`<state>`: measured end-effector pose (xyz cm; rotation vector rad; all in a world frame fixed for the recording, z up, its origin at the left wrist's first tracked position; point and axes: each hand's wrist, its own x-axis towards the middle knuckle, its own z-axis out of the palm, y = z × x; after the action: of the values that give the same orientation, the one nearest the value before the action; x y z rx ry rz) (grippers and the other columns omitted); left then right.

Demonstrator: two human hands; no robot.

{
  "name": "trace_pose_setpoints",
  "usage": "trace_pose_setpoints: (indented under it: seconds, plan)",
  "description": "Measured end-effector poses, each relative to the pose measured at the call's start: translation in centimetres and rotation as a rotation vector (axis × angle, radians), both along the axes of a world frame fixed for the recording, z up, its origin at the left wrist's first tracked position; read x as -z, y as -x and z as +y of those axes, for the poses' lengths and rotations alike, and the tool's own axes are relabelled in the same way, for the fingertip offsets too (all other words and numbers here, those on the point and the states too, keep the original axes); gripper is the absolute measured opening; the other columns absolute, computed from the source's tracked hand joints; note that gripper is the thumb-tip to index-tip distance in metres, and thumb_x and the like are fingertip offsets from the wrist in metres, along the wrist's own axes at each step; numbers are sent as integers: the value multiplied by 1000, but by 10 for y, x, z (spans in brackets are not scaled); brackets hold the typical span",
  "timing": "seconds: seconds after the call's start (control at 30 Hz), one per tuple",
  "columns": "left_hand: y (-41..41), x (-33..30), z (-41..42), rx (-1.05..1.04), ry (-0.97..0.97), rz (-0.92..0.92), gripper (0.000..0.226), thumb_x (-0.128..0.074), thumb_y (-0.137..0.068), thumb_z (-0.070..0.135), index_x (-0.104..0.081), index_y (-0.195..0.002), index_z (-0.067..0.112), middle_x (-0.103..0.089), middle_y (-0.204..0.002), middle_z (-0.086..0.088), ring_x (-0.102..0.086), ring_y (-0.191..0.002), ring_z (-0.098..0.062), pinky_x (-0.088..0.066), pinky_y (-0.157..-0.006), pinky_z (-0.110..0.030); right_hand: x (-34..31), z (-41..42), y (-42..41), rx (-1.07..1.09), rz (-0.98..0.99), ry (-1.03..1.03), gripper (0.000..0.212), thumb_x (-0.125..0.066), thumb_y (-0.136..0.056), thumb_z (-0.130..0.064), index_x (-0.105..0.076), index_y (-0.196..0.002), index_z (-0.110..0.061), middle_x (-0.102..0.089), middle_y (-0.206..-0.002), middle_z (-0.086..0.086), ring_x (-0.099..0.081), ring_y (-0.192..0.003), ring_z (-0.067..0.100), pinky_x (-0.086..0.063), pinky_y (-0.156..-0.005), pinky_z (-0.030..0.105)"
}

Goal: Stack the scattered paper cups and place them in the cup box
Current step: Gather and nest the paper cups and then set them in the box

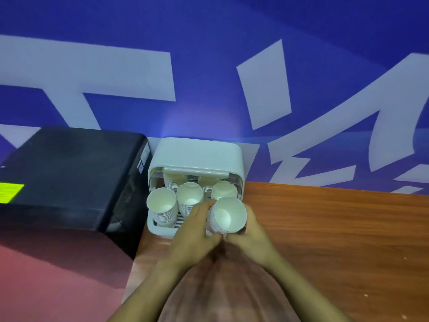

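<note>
A stack of white paper cups (227,214) is held upright between both my hands at the front right corner of the white cup box (197,152). My left hand (197,231) wraps its left side and my right hand (249,235) wraps its right side, thumbs meeting below. The box stands open against the wall on the wooden table (336,228). Inside it stand several other cup stacks, among them one at the front left (161,205), one in the middle (190,196) and one at the right (224,190).
A large black machine (69,177) with a yellow label (10,192) stands right beside the box on the left. A blue wall with white lettering (209,77) rises behind. The wooden tabletop stretches to the right of the box.
</note>
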<state>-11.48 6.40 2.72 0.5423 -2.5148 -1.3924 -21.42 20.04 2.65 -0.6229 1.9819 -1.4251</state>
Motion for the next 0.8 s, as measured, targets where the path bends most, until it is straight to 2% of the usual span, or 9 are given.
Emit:
trace_pose_setpoints:
  seconds: [0.07,0.17,0.23,0.37,0.47,0.53,0.63,0.73,0.8]
  plan:
    - [-6,1,-10,-19,-8,-14,62,-66,-70,36,-34,-121,51,-49,-123,17,-52,-111,-1,-46,-91,-25,3,-13,-6,1,13,2,74,-75,-62,-8,-40,-124,-29,-58,-115,-13,-58,-102,4,-48,-83,17]
    - [-7,5,-22,-18,-8,-54,61,-68,-74,23,-36,-121,46,-53,-120,14,-55,-107,-5,-48,-89,-25,8,-26,-9,17,21,-3,71,-75,-67,-1,-41,-121,-32,-58,-114,-13,-58,-101,4,-48,-79,14]
    - [-5,9,-26,-12,-1,-90,60,-68,-74,25,-38,-123,42,-55,-120,14,-56,-106,-6,-49,-88,-28,13,-31,-11,31,3,-31,71,-74,-67,1,-40,-120,-32,-57,-115,-12,-57,-103,8,-48,-79,13]
    - [-3,19,-27,-16,-10,-151,61,-69,-77,31,-39,-129,42,-56,-123,18,-57,-108,-5,-49,-92,-31,27,-36,-11,55,-89,-47,69,-75,-56,-10,-46,-114,-35,-59,-118,-6,-57,-110,14,-50,-93,31]
    - [0,22,-28,-39,-4,-160,63,-70,-77,28,-41,-131,38,-57,-124,16,-56,-109,-6,-49,-93,-31,31,-39,-12,102,-191,-35,61,-77,-63,-14,-48,-111,-40,-58,-124,-2,-56,-116,17,-48,-99,41]
    - [1,22,-28,-57,-11,-145,60,-70,-78,24,-43,-130,35,-56,-122,15,-56,-108,-6,-48,-91,-28,32,-42,-11,118,-220,-43,54,-74,-75,-10,-47,-111,-40,-58,-126,0,-56,-116,17,-51,-93,37]
    - [-4,19,-31,-54,6,-136,56,-68,-79,19,-45,-129,31,-53,-119,14,-54,-107,-6,-44,-90,-24,31,-41,-9,103,-201,-65,50,-70,-81,-7,-45,-112,-37,-59,-124,1,-56,-115,17,-49,-79,24]
    - [-7,8,-41,-47,213,-134,52,-62,-82,17,-46,-131,24,-50,-125,6,-48,-114,-14,-40,-91,-24,23,-39,-4,79,-107,-105,46,-70,-80,-10,-47,-108,-38,-58,-122,0,-55,-113,15,-47,-93,29]
    - [-6,0,-50,-60,408,-162,53,-58,-84,18,-45,-135,21,-46,-133,5,-43,-120,-19,-40,-96,-30,15,-37,0,78,68,-177,49,-70,-80,-14,-47,-118,-35,-52,-124,-2,-56,-110,16,-46,-97,34]
